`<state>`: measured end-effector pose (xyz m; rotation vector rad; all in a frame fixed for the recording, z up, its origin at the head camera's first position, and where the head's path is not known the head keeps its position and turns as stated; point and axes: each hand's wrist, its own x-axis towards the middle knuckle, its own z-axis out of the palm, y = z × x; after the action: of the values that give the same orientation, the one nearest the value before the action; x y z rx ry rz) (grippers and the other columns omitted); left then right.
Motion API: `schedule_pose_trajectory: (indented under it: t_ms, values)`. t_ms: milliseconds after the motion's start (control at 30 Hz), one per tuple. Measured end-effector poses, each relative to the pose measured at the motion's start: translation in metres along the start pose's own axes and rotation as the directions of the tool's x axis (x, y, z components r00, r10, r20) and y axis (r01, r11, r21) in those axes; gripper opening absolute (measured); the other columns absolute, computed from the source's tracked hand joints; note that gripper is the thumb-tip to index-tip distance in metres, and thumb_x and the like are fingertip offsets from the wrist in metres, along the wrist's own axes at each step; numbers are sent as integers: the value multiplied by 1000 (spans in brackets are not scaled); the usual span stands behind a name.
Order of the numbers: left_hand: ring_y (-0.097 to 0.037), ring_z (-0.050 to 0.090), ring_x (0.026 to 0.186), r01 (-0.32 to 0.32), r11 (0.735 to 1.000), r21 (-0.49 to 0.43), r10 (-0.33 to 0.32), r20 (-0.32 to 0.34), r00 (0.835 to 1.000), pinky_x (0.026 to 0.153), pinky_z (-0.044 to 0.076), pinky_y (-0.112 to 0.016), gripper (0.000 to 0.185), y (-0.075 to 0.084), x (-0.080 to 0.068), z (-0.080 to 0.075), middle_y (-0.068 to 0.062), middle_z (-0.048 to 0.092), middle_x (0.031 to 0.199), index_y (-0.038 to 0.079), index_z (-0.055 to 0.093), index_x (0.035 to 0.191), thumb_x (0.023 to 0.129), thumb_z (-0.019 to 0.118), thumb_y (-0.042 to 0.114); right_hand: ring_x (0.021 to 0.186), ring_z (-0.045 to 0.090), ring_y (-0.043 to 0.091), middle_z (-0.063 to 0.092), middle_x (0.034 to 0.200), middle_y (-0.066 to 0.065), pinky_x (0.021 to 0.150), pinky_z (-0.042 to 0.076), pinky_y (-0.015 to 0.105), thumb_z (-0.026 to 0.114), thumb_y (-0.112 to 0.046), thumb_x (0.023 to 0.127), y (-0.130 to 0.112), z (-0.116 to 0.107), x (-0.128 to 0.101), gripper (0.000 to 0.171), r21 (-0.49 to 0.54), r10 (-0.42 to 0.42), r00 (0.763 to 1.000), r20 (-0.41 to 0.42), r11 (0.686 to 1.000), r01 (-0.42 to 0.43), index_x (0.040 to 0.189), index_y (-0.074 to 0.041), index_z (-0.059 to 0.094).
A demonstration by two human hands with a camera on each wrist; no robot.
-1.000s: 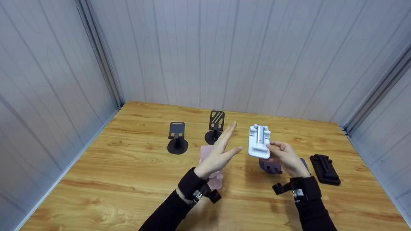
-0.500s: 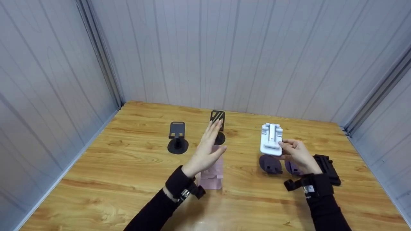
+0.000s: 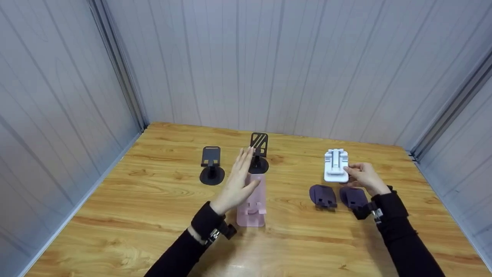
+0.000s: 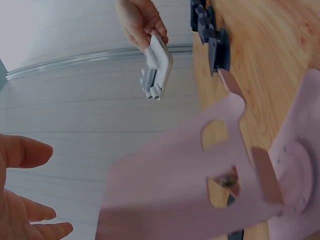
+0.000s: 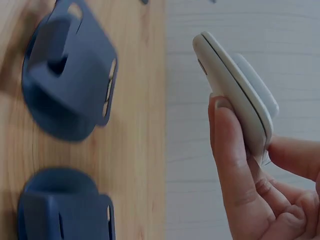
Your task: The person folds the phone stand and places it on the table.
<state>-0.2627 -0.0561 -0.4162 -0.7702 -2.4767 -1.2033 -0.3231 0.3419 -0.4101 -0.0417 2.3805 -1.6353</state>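
Note:
My right hand (image 3: pixel 365 177) pinches a white folded phone stand (image 3: pixel 336 167) by its lower right corner, thumb on the front and fingers behind. The right wrist view shows the white phone stand (image 5: pixel 235 85) edge-on, up off the table. My left hand (image 3: pixel 234 190) has its fingers extended and its thumb spread, holding nothing. It overlaps the left side of a pink phone stand (image 3: pixel 256 200) in the head view. In the left wrist view, the raised plate of the pink stand (image 4: pixel 170 175) fills the middle, apart from my fingertips.
Two dark purple phone stands (image 3: pixel 323 197) sit side by side below the white one. Farther back on the wooden table (image 3: pixel 161 215) stand a grey phone stand (image 3: pixel 211 157) and a black slotted one (image 3: pixel 259 144). Pale panel walls (image 3: pixel 230 65) enclose the back and sides.
My right hand has carried the white stand to the right and slightly away, and its wrist now covers most of the folded black stand. My left hand has drawn back to the left.

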Motion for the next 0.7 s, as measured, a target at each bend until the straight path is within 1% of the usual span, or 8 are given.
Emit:
schedule_pose_trajectory:
  t_ms: [233, 467, 600, 667, 700]
  values:
    - [-42, 5, 152, 21, 1000, -4, -21, -8, 1000, 122, 9, -63, 79, -11, -5, -3, -24, 13, 163, -2, 13, 157, 96, 58, 19, 65, 67, 5, 66, 78, -3, 68, 62, 26, 44, -7, 103, 4, -7, 22, 51, -53, 28, 998, -48, 998, -30, 134, 30, 29]
    - [-43, 7, 152, 37, 999, -9, -37, -26, 999, 121, 11, -65, 76, -14, -8, -5, -26, 15, 162, -4, 16, 156, 97, 58, 22, 59, 65, 6, 61, 81, 4, 65, 62, 26, 45, -6, 102, 10, -13, 36, 47, -165, 67, 991, -114, 983, -85, 131, 30, 34]
    - [-42, 7, 152, 43, 999, -16, -43, -30, 999, 121, 10, -64, 76, -13, -9, -6, -25, 16, 163, -4, 17, 156, 97, 58, 22, 57, 64, 9, 59, 84, 12, 60, 62, 28, 46, -4, 101, 19, -21, 48, 42, -240, 79, 986, -146, 964, -112, 125, 29, 40]
    - [-41, 6, 152, 50, 999, -20, -50, -28, 998, 122, 9, -63, 76, -13, -9, -6, -24, 15, 163, -3, 17, 156, 98, 57, 24, 59, 65, 13, 60, 86, 18, 59, 62, 30, 49, -6, 100, 31, -30, 58, 40, -287, 70, 985, -159, 951, -113, 122, 28, 45]
    - [-40, 6, 153, 53, 998, -22, -54, -27, 998, 122, 9, -63, 76, -13, -9, -6, -24, 15, 163, -3, 16, 156, 98, 57, 24, 62, 66, 14, 61, 89, 22, 59, 62, 31, 52, -8, 99, 37, -34, 63, 40, -330, 55, 984, -169, 938, -110, 120, 26, 48]
